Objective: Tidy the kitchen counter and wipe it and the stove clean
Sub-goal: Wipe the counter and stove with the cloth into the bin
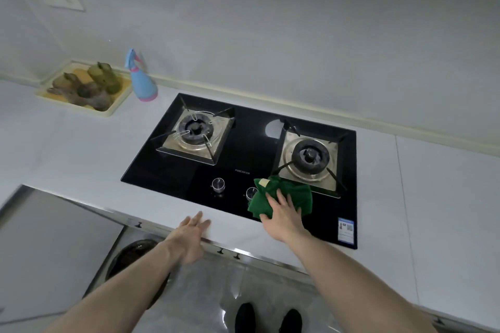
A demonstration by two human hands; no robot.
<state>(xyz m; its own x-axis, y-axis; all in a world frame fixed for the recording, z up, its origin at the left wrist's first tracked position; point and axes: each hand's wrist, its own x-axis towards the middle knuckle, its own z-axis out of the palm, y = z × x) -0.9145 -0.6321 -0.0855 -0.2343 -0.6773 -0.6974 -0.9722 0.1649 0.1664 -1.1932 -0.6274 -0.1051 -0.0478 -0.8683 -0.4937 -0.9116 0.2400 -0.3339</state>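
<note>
Now your right hand (282,217) presses flat, fingers straight, on the green cloth (281,197), which lies on the black stove (243,149) at its 5 o'clock corner, just below the right burner (311,157) and over one knob. Your left hand (193,232) rests open on the desk (81,149) edge, its grip apart. At 10 o'clock stands a blue spray bottle (140,78) beside a yellow tray (81,89) of what may be glass jars.
</note>
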